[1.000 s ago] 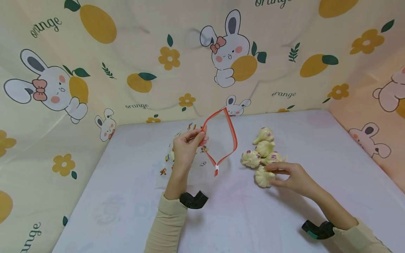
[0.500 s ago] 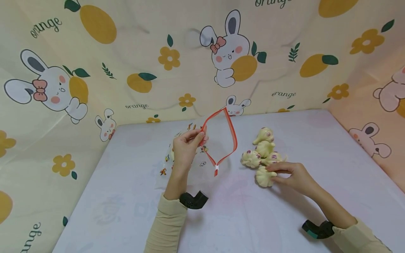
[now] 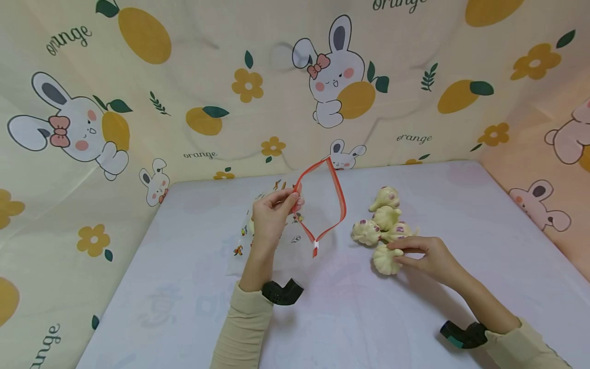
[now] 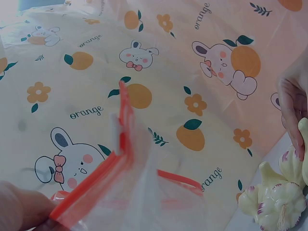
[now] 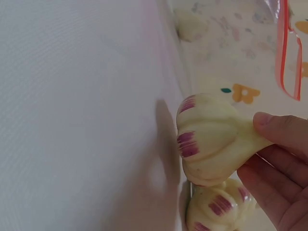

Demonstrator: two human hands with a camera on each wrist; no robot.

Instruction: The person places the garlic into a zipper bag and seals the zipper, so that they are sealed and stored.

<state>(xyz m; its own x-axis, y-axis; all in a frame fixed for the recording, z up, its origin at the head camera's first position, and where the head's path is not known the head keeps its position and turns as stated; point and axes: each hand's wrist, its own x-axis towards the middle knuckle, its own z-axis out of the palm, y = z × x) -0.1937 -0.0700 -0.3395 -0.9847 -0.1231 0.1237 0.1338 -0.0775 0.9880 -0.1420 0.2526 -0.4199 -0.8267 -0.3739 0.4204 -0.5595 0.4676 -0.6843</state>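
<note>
My left hand (image 3: pixel 272 212) pinches the red zip rim of a clear plastic zip bag (image 3: pixel 295 256), whose mouth gapes toward the right. Small coloured pictures are printed on the bag, and the white slider hangs at the near corner of its rim. Thumb and fingers of my right hand (image 3: pixel 428 261) pinch the stem of a garlic bulb (image 3: pixel 386 260), cream with purple streaks in the right wrist view. That bulb is at the near end of a cluster of garlic bulbs (image 3: pixel 386 217). Inside the bag, a pale rounded thing (image 5: pixel 190 25) shows in the right wrist view.
A white cloth covers the table (image 3: pixel 341 318). Behind it and along the sides hangs a printed curtain (image 3: pixel 276 92) with rabbits and oranges. Black devices (image 3: pixel 282 292) are worn on both wrists.
My right fingers have settled on the garlic bulb's stem, and the bulb has tilted slightly. My left hand holds the bag's rim in the same place.
</note>
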